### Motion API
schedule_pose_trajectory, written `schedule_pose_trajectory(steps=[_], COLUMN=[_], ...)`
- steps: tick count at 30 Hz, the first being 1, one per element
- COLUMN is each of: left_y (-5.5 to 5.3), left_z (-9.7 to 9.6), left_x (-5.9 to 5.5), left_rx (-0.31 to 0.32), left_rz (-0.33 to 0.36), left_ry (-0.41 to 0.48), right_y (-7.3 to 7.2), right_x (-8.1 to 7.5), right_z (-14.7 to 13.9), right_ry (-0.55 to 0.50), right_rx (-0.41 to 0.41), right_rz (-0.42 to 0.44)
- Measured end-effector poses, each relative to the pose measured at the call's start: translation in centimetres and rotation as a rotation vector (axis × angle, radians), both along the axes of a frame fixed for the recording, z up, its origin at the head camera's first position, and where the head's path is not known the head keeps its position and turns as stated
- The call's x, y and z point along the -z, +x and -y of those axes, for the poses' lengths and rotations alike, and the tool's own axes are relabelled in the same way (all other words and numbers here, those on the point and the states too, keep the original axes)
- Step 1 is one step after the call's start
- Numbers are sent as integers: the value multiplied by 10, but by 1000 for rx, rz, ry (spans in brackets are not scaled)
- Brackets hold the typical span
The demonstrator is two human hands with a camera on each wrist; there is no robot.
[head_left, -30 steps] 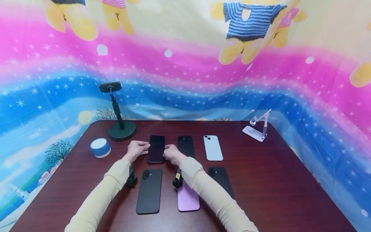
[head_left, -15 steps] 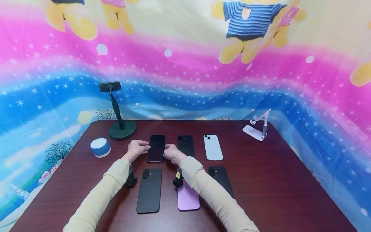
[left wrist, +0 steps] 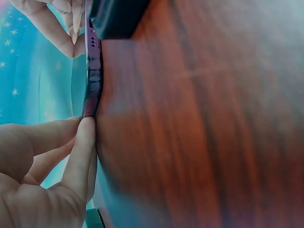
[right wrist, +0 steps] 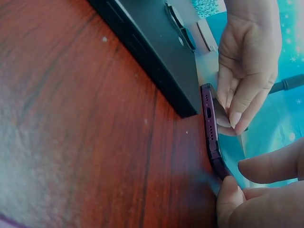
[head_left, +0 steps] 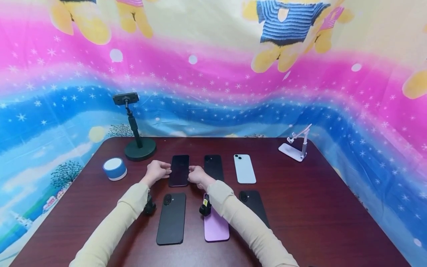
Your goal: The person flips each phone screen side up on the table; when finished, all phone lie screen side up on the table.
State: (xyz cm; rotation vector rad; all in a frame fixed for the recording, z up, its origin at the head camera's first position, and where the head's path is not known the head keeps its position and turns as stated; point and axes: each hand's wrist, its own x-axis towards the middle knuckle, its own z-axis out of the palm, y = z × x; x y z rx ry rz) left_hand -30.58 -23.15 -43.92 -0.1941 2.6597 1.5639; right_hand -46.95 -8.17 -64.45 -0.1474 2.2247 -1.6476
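The phone lies screen up with a dark display, in the far row on the tabletop; take it as the centre of the clock. Hardly anything has changed over the last second: phone and hands keep their places, and only the view has drifted slightly. I judge that the phone is being steadied or squared up in its spot, not carried.

Nearest are three phones, backs up: the grey phone at 6 o'clock, the lilac phone at 5, partly under the right sleeve, and the near black phone at 4, also partly covered.

Beyond them, the left hand pinches the phone's edge at 9 o'clock, thumb and fingertips close together. The right hand grips the opposite edge at 3, fingers curled in. Whether the phone is slightly raised, I cannot tell.

Level with it, the far black phone and then the white phone lie at 3; the blue-and-white tin sits at 9.

Farthest, the green stand stands at 10 and the white stand at 2.
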Motion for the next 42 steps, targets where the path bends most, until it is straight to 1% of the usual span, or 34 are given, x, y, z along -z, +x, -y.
schedule_pose_trajectory(steps=[1, 2, 3, 4, 5, 6, 7, 8, 9, 10, 11, 12, 13, 14, 15, 17, 18, 20, 22, 24, 26, 29, 31, 33, 34, 36, 37, 40, 41, 42], left_y=[1, 1, 2, 3, 4, 4, 5, 5, 6, 6, 7, 7, 8, 8, 9, 10, 10, 11, 12, 12, 12, 11, 11, 11, 12, 13, 15, 22, 25, 29], left_z=[1, 1, 2, 2, 3, 3, 3, 4, 4, 4, 5, 5, 5, 5, 5, 6, 6, 6, 6, 5, 5, 5, 5, 5, 4, 5, 5, 7, 8, 9], left_x=[0, -1, -1, -2, -2, -2, -3, -2, -2, -2, -2, -2, -1, -1, -2, -2, -2, -2, -2, -2, -1, 0, 0, -1, -2, -4, -5, -8, -8, -9], left_rx=[0, 0, 2, 1, 2, 3, 5, 6, 6, 4, 2, 0, -2, -7, -12, -22, -25, -31, -28, -24, -24, -28, -28, -16, -10, 10, 26, 69, 88, 109], left_rz=[-1, 0, -2, -2, -4, -7, -9, -9, -11, -12, -13, -14, -15, -15, -15, -13, -12, -7, -7, -11, -15, -16, -11, -11, -11, -12, -15, -20, -21, -21], left_ry=[1, 3, 2, -1, -1, -2, -7, -11, -15, -16, -17, -20, -24, -23, -24, -27, -30, -29, -31, -33, -35, -44, -52, -66, -72, -93, -111, -159, -178, -192], right_y=[-18, -30, -34, -29, -15, 9, 39, 56, 69, 79, 85, 88, 89, 79, 77, 75, 74, 75, 76, 76, 74, 62, 52, 49, 51, 67, 81, 132, 148, 161], right_x=[25, 42, 47, 41, 23, -9, -45, -67, -84, -95, -103, -107, -108, -97, -93, -91, -88, -88, -90, -88, -86, -69, -58, -57, -63, -86, -105, -169, -187, -201], right_z=[4, 7, 9, 10, 9, 6, 3, 0, -1, -3, -4, -4, -4, -3, -2, -1, -1, 1, 2, 3, 3, 6, 7, 5, 4, -3, -7, -23, -29, -35], right_ry=[11, 3, 5, 1, 9, 21, 37, 32, 40, 45, 49, 48, 45, 28, 33, 31, 34, 43, 46, 51, 34, 31, 17, 29, 33, 16, 21, 3, -2, 4], right_rx=[-5, -7, 1, 5, 3, 4, 11, 6, 0, -4, -8, -9, -12, -18, -19, -15, -17, -13, -7, -11, -6, -10, -4, -11, -13, -24, -28, -59, -76, -95], right_rz=[-6, -8, 0, 10, 1, -8, -16, -17, -27, -32, -36, -31, -19, -10, -21, -5, -24, -41, -32, -53, -26, -40, -26, -29, -12, 3, 16, 61, 64, 56])
